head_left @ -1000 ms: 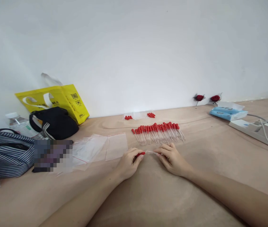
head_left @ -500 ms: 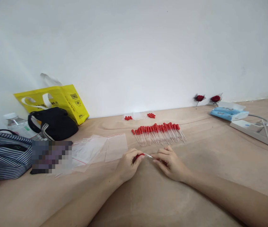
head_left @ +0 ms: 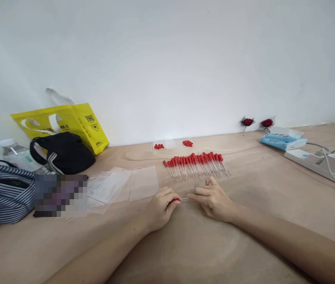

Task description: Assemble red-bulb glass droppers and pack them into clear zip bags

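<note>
My left hand (head_left: 163, 208) is closed around the red rubber bulb of a dropper (head_left: 184, 199), whose thin clear tube points to the right. At the tube's far end, the fingers of my right hand (head_left: 213, 200) are pinched together; they partly hide the tip. Just beyond my hands lies a row of droppers (head_left: 198, 163), side by side, red bulbs away from me and clear tubes toward me. Farther back, two small clusters of loose red bulbs, the left cluster (head_left: 159, 146) and the right cluster (head_left: 188, 143), rest on clear plastic.
Flat clear zip bags (head_left: 145, 183) overlap left of my hands. A striped bag (head_left: 7, 193), a black bag (head_left: 66, 154), a yellow bag (head_left: 96, 130) and a bottle (head_left: 16, 156) stand left. Right are two dark red roses (head_left: 247, 122), a blue tissue pack (head_left: 279, 141) and a white power strip (head_left: 321, 163).
My right hand has shifted slightly, with its fingers now over the tube's tip. Less of the tube shows between the hands, and it lies more level. The whole view has moved a little.
</note>
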Demonstrator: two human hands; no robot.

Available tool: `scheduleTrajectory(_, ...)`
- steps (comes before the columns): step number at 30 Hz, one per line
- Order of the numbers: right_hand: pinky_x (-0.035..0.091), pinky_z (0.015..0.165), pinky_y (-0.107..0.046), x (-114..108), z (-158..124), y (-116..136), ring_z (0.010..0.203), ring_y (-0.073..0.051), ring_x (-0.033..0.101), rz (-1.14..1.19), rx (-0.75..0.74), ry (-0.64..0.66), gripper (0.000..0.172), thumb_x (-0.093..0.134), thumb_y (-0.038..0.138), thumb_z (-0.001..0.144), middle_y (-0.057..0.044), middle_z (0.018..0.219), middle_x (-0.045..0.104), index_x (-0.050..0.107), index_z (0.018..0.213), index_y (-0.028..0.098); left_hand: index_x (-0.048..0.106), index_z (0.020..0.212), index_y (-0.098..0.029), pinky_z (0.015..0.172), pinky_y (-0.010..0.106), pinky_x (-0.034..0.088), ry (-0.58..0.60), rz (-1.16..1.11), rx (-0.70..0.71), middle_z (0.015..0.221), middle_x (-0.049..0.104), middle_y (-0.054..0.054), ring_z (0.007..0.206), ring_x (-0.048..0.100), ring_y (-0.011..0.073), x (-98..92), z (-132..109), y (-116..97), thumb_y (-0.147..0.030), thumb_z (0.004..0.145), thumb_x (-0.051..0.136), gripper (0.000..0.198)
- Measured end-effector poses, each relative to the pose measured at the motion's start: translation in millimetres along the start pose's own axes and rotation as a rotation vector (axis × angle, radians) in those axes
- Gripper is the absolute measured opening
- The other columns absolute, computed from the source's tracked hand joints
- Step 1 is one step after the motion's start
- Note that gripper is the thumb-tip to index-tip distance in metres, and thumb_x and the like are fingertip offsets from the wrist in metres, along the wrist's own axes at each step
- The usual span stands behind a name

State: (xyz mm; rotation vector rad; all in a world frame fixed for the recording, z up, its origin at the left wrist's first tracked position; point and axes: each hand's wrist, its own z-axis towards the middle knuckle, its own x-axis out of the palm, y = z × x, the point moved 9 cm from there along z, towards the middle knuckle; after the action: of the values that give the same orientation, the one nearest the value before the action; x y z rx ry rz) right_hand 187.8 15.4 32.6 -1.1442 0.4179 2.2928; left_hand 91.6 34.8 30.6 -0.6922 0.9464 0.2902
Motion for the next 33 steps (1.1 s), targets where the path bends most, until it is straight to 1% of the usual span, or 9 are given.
scheduleTrajectory(4,0.022,0.065,-0.031,2.1,1.4,0.0,0.056,-0.011,0.04,0.029,0.046,0.009,0.03,0.035,0.007,0.077,-0.002,0.067,0.054,0.063,0.082,0.018,0.057,0.076,-0.015,0.068,0.029,0.04,-0.012,0.025,0.024,0.072,0.056,0.005,0.071,0.05,0.0167,0.0,-0.3,-2.7,-0.023,0.086,0.039,0.022)
scheduleTrajectory(10,0.023,0.065,-0.029,10.4,4.4,0.4,0.061,-0.013,0.039,0.106,0.14,0.058,0.024,0.035,0.015,0.082,-0.003,0.071,0.054,0.059,0.081,0.016,0.056,0.075,-0.016,0.066,0.028,0.04,0.003,0.027,0.052,0.071,0.055,0.005,0.07,0.049,0.0166,1.0,-1.2,-5.5,-0.023,0.086,0.04,0.021)
scheduleTrajectory(15,0.024,0.066,-0.028,18.1,5.6,-1.4,0.064,-0.012,0.043,0.178,0.188,0.116,0.022,0.034,0.014,0.084,-0.003,0.073,0.056,0.056,0.079,0.017,0.057,0.074,-0.016,0.066,0.028,0.04,-0.007,0.03,0.081,0.07,0.056,0.005,0.069,0.05,0.0166,-0.8,-0.6,-9.9,-0.023,0.085,0.04,0.021)
scheduleTrajectory(20,0.024,0.066,-0.028,23.4,4.9,-8.3,0.065,-0.012,0.046,0.253,0.261,0.175,0.021,0.034,0.017,0.085,-0.001,0.073,0.057,0.055,0.082,0.018,0.058,0.077,-0.015,0.068,0.03,0.039,-0.045,0.064,0.098,0.072,0.058,0.005,0.069,0.05,0.0162,-1.3,-0.8,-5.3,-0.023,0.086,0.04,0.022)
scheduleTrajectory(24,0.025,0.068,-0.028,23.9,4.5,-12.3,0.065,-0.012,0.048,0.301,0.3,0.192,0.022,0.033,0.018,0.086,-0.001,0.073,0.058,0.054,0.081,0.018,0.059,0.082,-0.015,0.068,0.03,0.039,-0.073,0.08,0.114,0.071,0.059,0.004,0.068,0.05,0.0157,-2.8,-1.2,-1.8,-0.025,0.086,0.043,0.02)
scheduleTrajectory(29,0.025,0.068,-0.028,24.7,4.3,-11.7,0.065,-0.012,0.048,0.33,0.304,0.198,0.021,0.033,0.017,0.086,-0.001,0.073,0.059,0.053,0.079,0.017,0.057,0.073,-0.014,0.068,0.031,0.039,-0.112,0.073,0.176,0.066,0.057,0.004,0.064,0.049,0.015,-4.5,-1.6,-10.3,-0.023,0.085,0.044,0.02)
scheduleTrajectory(33,0.025,0.068,-0.028,28.0,4.2,-11.7,0.065,-0.012,0.049,0.37,0.317,0.212,0.022,0.033,0.018,0.086,-0.001,0.073,0.06,0.053,0.076,0.017,0.056,0.071,-0.014,0.069,0.032,0.038,-0.113,0.084,0.203,0.065,0.057,0.004,0.064,0.049,0.0149,-3.7,-0.7,-18.0,-0.021,0.084,0.044,0.018)
